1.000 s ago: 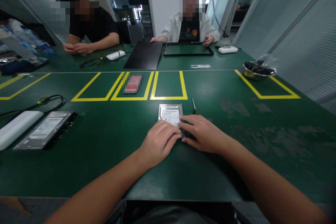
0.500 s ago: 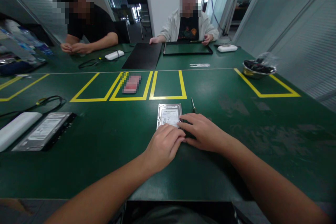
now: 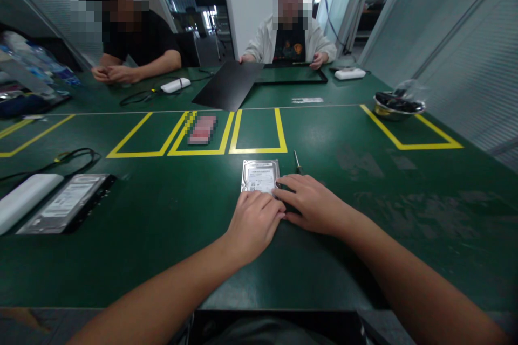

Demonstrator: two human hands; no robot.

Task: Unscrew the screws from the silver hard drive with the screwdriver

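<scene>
A silver hard drive (image 3: pixel 261 174) with a white label lies flat on the green table in front of me. My left hand (image 3: pixel 256 222) covers its near end, fingers bent and close together over the edge. Beside the drive's right side, my right hand (image 3: pixel 311 202) has its fingers stretched and apart, the tips at the drive's edge. The fingertips of both hands nearly meet at the near right corner. A thin screwdriver (image 3: pixel 298 161) lies just beyond my right hand, its handle partly hidden.
At left lie another hard drive (image 3: pixel 67 202), a white power strip (image 3: pixel 30 199) and a black cable (image 3: pixel 79 157). Yellow tape rectangles (image 3: pixel 259 150) mark the table. A metal bowl (image 3: pixel 399 107) stands far right. Opposite, one person holds a black panel (image 3: pixel 230 85) near a black frame (image 3: pixel 291 82); another sits left.
The person opposite has lifted the black panel and shifted it right, so it overlaps the frame. My hands and the hard drive have hardly moved.
</scene>
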